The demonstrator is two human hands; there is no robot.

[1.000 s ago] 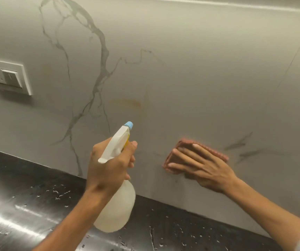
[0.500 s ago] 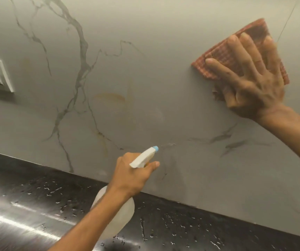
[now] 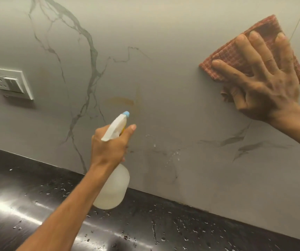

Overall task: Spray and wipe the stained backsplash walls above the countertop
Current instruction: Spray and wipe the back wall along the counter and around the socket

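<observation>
A brownish stain (image 3: 121, 102) is sitting on the grey wall (image 3: 163, 42), right of the socket (image 3: 9, 82). Just below the stain, the left hand (image 3: 109, 145) is gripping a spray bottle (image 3: 112, 187). Far right of the stain, the right hand (image 3: 265, 87) is pressing a red cloth (image 3: 236, 53) flat, fingers spread. Droplets are speckling the black tabletop (image 3: 37, 205) beneath.

Warm, dim light falls from above, brightening the wall (image 3: 163, 24) toward the top, throwing a white glare streak across the wet black bench (image 3: 15, 201) near its left edge, while wide-angle distortion bends the bench's rear edge.
</observation>
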